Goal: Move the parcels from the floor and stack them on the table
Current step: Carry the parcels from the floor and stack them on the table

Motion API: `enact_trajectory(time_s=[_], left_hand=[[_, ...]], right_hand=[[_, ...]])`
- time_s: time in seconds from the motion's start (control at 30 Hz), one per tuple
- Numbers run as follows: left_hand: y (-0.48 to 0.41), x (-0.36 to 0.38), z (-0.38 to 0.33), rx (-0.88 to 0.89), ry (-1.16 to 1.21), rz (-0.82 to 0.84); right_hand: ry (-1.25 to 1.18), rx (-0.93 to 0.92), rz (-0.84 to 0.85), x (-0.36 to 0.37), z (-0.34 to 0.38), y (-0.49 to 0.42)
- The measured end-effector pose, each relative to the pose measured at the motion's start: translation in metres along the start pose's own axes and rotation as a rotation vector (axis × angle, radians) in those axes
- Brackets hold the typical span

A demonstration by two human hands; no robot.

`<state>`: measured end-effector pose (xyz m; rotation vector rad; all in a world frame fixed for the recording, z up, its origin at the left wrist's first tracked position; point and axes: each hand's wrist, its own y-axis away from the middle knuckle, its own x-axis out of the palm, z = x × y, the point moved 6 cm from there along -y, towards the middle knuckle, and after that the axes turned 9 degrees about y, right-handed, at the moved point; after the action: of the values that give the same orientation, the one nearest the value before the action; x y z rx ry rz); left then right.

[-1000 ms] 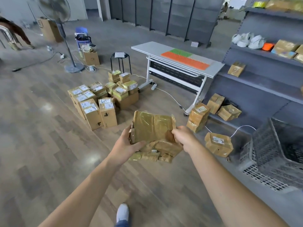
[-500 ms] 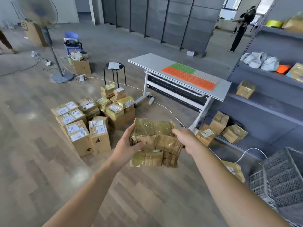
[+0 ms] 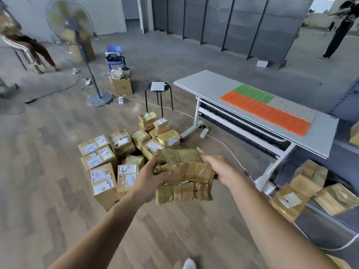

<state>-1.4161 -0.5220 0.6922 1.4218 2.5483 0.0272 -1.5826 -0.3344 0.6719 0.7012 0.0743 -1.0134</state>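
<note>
While the left hand (image 3: 151, 179) and right hand (image 3: 219, 169) grip the parcel (image 3: 186, 177) by its sides, in the air near the table (image 3: 213, 84), the step looks like carrying; next it likely needs laying flat there

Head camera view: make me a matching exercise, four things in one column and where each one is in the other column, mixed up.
Things
1. taped parcel
2. orange mat
3. white packet
4. fan

Places
A. on the black stool
B. standing on the floor
C. held between the left hand and the right hand
D. on the table

Pairs: 1-C, 2-D, 3-A, 4-B
</note>
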Motion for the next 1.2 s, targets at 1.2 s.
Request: enact_trajectory(time_s=[1.2], left_hand=[[-0.536, -0.183, 0.151, -0.415, 0.254, -0.342]], right_hand=[[0.716, -0.233, 0.161, 0.23, 0.239, -0.516]])
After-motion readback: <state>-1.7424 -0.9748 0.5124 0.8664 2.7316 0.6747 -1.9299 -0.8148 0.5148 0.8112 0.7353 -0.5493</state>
